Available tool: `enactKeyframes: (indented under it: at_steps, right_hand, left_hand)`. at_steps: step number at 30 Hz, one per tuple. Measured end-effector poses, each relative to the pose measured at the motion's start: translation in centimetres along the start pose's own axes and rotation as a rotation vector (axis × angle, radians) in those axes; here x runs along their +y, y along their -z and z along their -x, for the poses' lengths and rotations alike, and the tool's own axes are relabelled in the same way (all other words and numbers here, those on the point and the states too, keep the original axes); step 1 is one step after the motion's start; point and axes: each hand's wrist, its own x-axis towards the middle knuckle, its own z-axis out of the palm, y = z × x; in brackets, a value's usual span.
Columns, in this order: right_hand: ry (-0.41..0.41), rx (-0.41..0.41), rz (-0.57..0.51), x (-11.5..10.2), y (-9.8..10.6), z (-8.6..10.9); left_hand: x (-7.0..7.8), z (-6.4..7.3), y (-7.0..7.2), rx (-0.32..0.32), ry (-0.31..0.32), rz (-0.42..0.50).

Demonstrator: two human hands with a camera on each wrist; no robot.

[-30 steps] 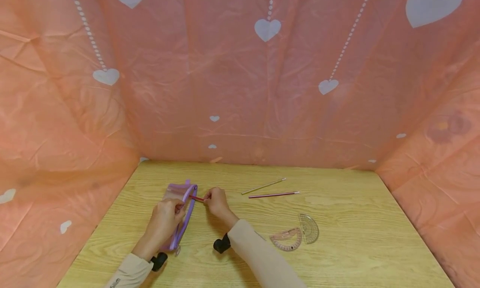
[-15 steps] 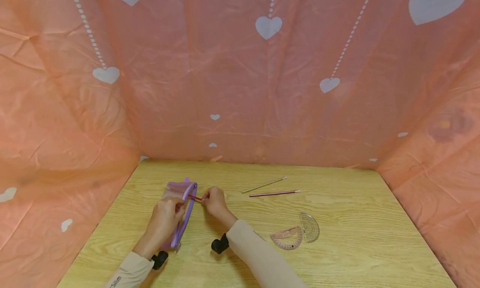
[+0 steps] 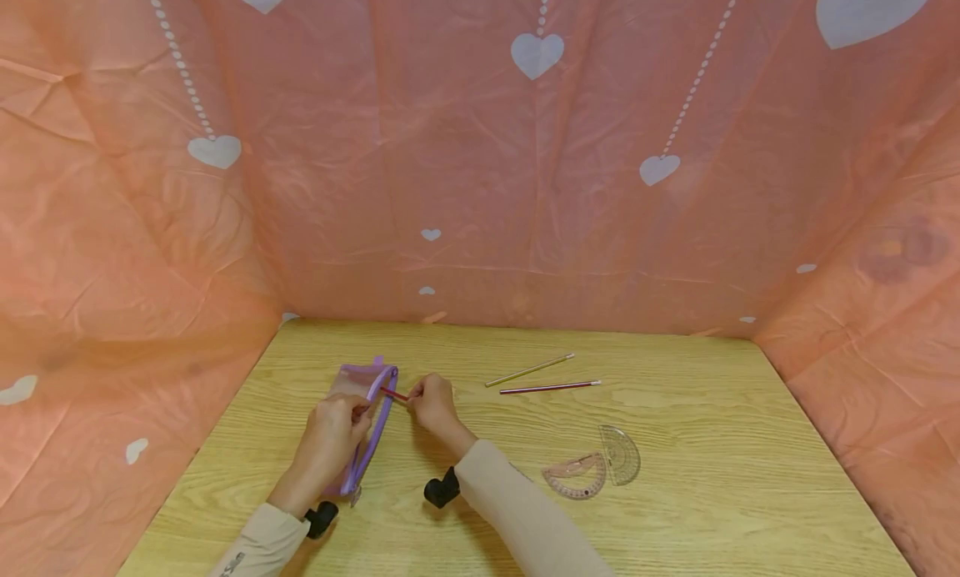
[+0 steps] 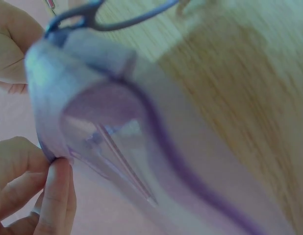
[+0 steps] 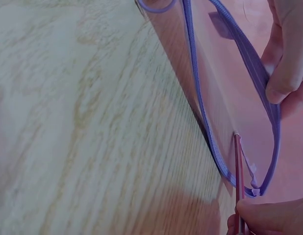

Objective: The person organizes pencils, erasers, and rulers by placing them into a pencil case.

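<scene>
A purple-edged see-through zip pouch (image 3: 352,381) lies on the left of the table with its mouth facing right. My left hand (image 3: 326,439) pinches one edge of that mouth, holding it apart. In the right wrist view the purple zipper edges form a wide loop. My right hand (image 3: 435,406) pinches a red pencil (image 5: 239,169) between thumb and fingers. The pencil's far end reaches in at the pouch's mouth. Through the pouch's clear window (image 4: 134,134), the left wrist view shows a slim pencil-like stick (image 4: 124,161).
Right of my hands lie a gold pencil (image 3: 528,370) and a dark red pencil (image 3: 550,388), both white-tipped. Closer to me are a pinkish protractor (image 3: 553,482) and a clear protractor (image 3: 621,456), side by side. An orange-pink curtain with white hearts (image 3: 536,56) surrounds the wooden table (image 3: 720,427).
Both hands keep their holds on the pouch and the pencil. Since half a second ago the pouch and right hand have shifted very slightly right.
</scene>
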Motion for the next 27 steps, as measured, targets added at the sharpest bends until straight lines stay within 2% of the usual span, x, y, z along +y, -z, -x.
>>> enactKeyframes:
  at_steps: [16,27]
  right_hand:
    - [-0.044,-0.02,-0.121,-0.55,-0.28,0.42]
    - [-0.158,-0.055,-0.301,-0.7,-0.25,0.74]
  left_hand:
    - [0.0,-0.12,0.08,-0.015,-0.016,-0.003]
    - [-0.08,-0.25,0.12,-0.02,0.021,0.022]
